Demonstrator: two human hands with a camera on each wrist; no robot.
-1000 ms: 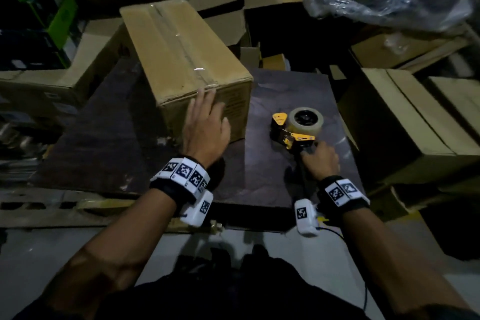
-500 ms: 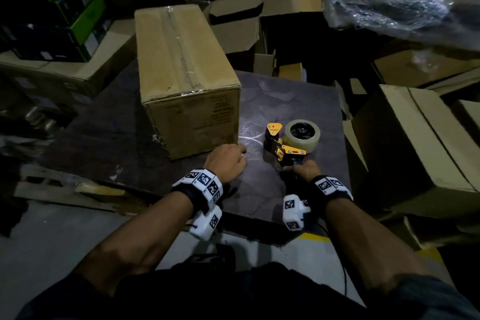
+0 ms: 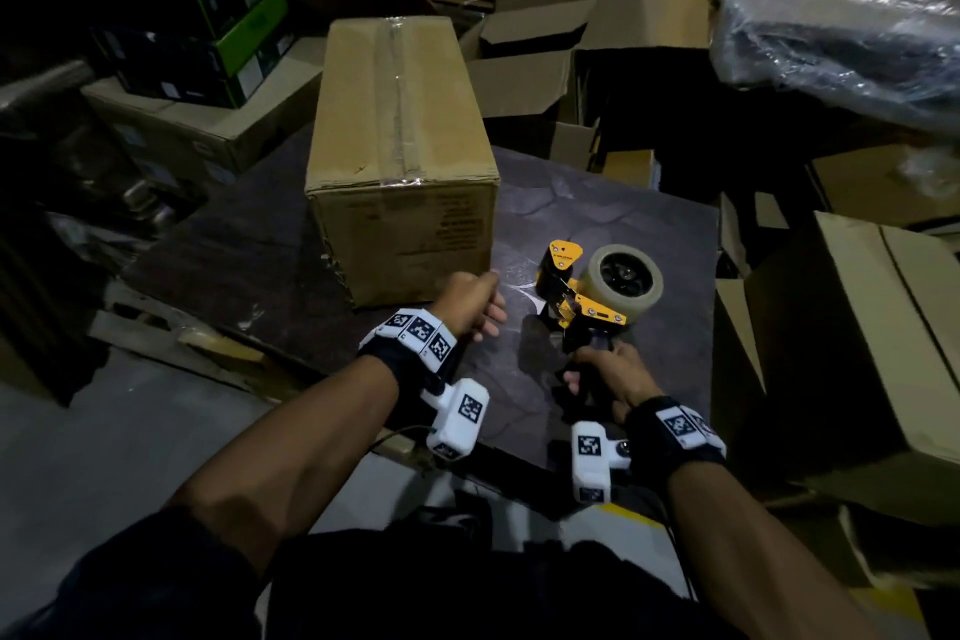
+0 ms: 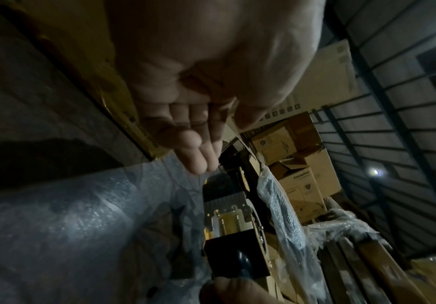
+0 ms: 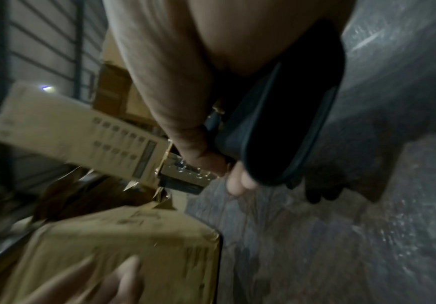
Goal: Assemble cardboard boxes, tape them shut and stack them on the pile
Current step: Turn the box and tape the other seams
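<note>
Box: a closed cardboard box stands on the dark board, toward its far left corner, with clear tape along the top seam and down the near face.
Box print: dark lines of text on that near face, too dim to read.
Left hand: the left hand hovers just off the box's near right corner, fingers loosely curled, holding nothing; from the left wrist camera the fingers hang close together, slack.
Right hand: the right hand is wrapped round the black handle of the tape dispenser, fingers clamped on the grip.
Dispenser: yellow and black, a roll of clear tape on its hub, standing on the board near its right edge, well right of the box.
Readable writing: "Crompton" on a carton in the stack behind, seen from the left wrist.
Surface: dark, mottled, glossy where the light catches it, set on pallet wood at its left edge.
Room: dim store room, cartons piled all round, green and black boxes far left, a plastic-wrapped bundle far right, grey concrete floor, a ribbed shutter wall behind.
</note>
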